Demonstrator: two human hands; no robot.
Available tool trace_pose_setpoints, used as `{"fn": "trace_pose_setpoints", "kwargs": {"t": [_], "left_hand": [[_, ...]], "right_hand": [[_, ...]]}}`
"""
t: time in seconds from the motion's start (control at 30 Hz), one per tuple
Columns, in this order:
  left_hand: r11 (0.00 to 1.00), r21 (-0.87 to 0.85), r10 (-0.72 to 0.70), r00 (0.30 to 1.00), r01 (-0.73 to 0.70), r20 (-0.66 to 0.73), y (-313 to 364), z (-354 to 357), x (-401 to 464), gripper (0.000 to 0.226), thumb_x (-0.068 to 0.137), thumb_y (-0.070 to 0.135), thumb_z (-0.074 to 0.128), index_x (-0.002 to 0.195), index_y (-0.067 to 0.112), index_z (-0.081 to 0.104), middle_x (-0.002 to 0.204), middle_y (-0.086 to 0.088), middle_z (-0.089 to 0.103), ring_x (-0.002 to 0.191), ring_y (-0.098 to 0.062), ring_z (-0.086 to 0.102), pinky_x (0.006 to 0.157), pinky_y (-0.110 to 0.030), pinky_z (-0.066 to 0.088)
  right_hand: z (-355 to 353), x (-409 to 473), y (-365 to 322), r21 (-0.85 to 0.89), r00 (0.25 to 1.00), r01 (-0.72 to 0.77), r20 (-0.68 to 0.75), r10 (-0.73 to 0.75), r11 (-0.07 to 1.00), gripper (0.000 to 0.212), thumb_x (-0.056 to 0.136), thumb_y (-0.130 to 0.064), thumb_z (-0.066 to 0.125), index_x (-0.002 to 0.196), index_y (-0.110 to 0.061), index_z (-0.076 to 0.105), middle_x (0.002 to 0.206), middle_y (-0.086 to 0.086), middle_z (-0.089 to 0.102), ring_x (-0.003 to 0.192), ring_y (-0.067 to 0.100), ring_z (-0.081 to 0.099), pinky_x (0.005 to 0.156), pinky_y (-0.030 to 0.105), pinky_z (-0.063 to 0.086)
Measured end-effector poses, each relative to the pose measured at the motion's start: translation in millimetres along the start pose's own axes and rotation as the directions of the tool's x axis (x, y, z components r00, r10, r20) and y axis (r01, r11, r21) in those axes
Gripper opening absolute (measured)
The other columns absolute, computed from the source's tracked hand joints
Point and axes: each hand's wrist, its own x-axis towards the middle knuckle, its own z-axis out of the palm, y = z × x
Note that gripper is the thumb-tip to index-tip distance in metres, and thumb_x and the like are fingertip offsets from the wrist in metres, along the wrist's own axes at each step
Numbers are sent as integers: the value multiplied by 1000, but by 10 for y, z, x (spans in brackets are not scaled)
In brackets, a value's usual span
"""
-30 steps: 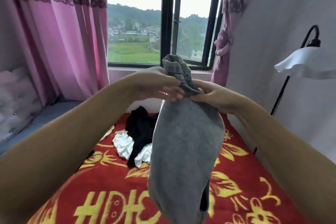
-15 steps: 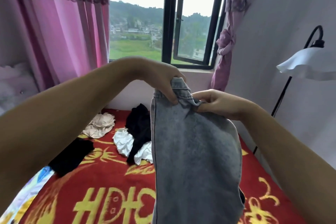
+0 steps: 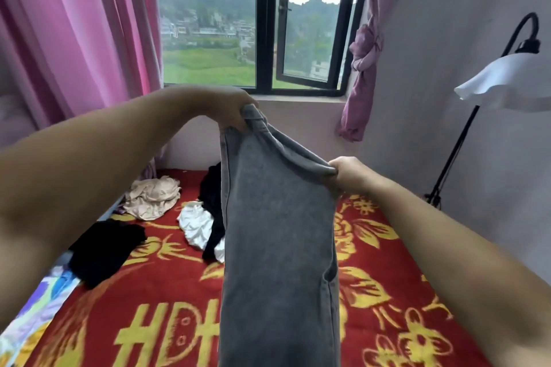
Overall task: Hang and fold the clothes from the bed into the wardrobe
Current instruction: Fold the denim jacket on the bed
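The left hand point(image 3: 229, 107) has its grip curled round the top edge of a pair of grey jeans point(image 3: 277, 232), held high at the centre of the frame. The right hand point(image 3: 347, 173) pinches the same edge lower down and further right, so the edge slopes down from left to right between the two hands. The jeans hang straight down from there and run out of the bottom of the frame, in front of the bed.

The bed wears a red blanket point(image 3: 372, 292) with yellow flowers and letters. At lower left a black garment point(image 3: 104, 250) lies crumpled on it, near a patterned blue and yellow sheet point(image 3: 35, 316) at the frame's edge. Further back, left of the jeans, lie a white garment point(image 3: 195, 225), a second black garment point(image 3: 213, 188) partly hidden behind the jeans, and a beige garment point(image 3: 153, 197).

Beyond the bed a dark-framed window point(image 3: 264, 24) shows green fields and hills. A pink curtain point(image 3: 74, 33) fills the upper left, a tied-back curtain point(image 3: 362, 68) hangs at the window's right, and a floor lamp with a white shade point(image 3: 507, 80) stands at the right edge.
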Motion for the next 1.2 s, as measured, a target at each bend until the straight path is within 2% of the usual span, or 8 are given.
{"fn": "trace_pose_setpoints", "kwargs": {"t": [0.13, 0.27, 0.43, 0.63, 0.9, 1.0, 1.1, 1.2], "left_hand": [[990, 118, -33, 951, 73, -308, -239, -260, 59, 19, 85, 10, 61, 103, 8, 62, 93, -13, 64, 86, -32, 58, 74, -39, 49], [983, 184, 84, 917, -12, -390, -235, -346, -97, 3, 85, 9, 54, 88, 9, 55, 73, -3, 54, 72, -27, 52, 68, -39, 48], [974, 150, 188, 976, -171, -109, 55, 398, -364, 22, 80, 10, 60, 75, 22, 43, 64, 12, 47, 61, -15, 48, 54, -27, 37], [954, 43, 267, 904, -297, 335, 387, 2785, -648, 19, 86, 19, 53, 104, 20, 53, 97, -5, 64, 89, -30, 59, 61, -33, 34], [938, -292, 340, 652, -186, 678, 1024, 5235, -1593, 21, 85, 11, 51, 105, 14, 56, 99, -15, 66, 91, -39, 61, 62, -33, 34], [917, -382, 373, 592, -117, 714, 1192, 5569, -1904, 17, 86, 11, 49, 103, 12, 52, 98, -17, 64, 88, -40, 59, 62, -35, 33], [893, -429, 428, 554, -136, 714, 1334, 5662, -2110, 17, 84, 6, 49, 101, 10, 48, 98, -17, 61, 85, -39, 58, 59, -37, 29], [885, -463, 410, 550, -48, 728, 1340, 5638, -2083, 10, 86, 14, 50, 96, 13, 49, 97, -15, 62, 86, -38, 57, 61, -35, 31]], "right_hand": [[-236, 364, -268, -94, 949, 91, -292, -115, 991, 20, 81, -5, 51, 79, -20, 65, 91, 15, 69, 86, 34, 65, 73, 40, 53], [-473, 488, -324, -97, 942, 88, -316, -115, 991, 29, 82, -4, 45, 63, -25, 54, 79, 10, 64, 79, 33, 63, 71, 42, 53], [-26, 250, 37, -223, 986, 99, -112, -126, 970, 19, 80, -6, 53, 80, -17, 68, 84, 8, 66, 86, 30, 62, 64, 31, 43], [1857, -256, 1042, -428, 961, 148, 274, -28, 891, 17, 88, -18, 50, 95, -21, 65, 100, 5, 69, 101, 30, 62, 64, 32, 38], [4082, -1590, 1944, -398, 648, 293, 751, 126, 869, 24, 88, -9, 46, 102, -18, 63, 108, 6, 67, 105, 29, 61, 68, 32, 38], [4398, -1882, 2035, -377, 563, 345, 816, 132, 859, 29, 88, -6, 44, 107, -15, 65, 108, 8, 65, 105, 32, 62, 74, 34, 46], [4493, -2059, 2030, -345, 492, 373, 861, 131, 861, 31, 89, -1, 42, 108, -9, 65, 82, 5, 56, 106, 31, 61, 71, 32, 35], [4439, -2002, 2019, -308, 434, 341, 890, 142, 888, 29, 89, -1, 43, 107, -7, 65, 103, 11, 65, 106, 32, 60, 71, 30, 34]]}}
